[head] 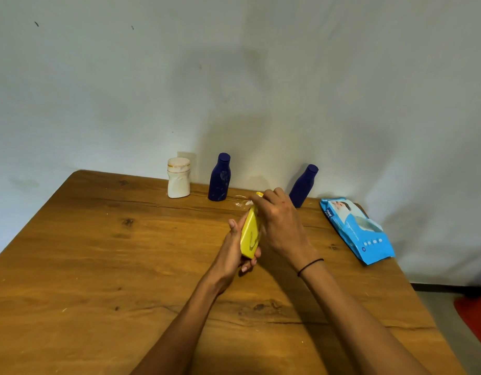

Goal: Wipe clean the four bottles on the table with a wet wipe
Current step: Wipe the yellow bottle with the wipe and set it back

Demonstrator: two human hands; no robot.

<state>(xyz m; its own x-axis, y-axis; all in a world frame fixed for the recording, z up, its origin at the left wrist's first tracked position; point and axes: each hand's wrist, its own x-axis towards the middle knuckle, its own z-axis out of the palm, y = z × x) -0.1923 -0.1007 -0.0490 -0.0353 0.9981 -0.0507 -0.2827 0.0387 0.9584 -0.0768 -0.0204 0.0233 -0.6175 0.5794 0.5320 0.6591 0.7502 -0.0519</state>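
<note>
My left hand (232,253) grips the lower end of a yellow bottle (249,234), held above the middle of the wooden table (98,266). My right hand (278,220) is closed over the bottle's upper part; a small white bit of wet wipe (249,203) pokes out by its fingertips. At the back edge stand a white bottle (179,177), a dark blue bottle (219,177) with pale smears, and a second dark blue bottle (303,185), partly behind my right hand.
A blue pack of wet wipes (355,230) lies at the table's right edge. White smears (240,200) mark the tabletop near the bottles. A pale wall rises just behind the table. Something red (474,318) sits on the floor at the right.
</note>
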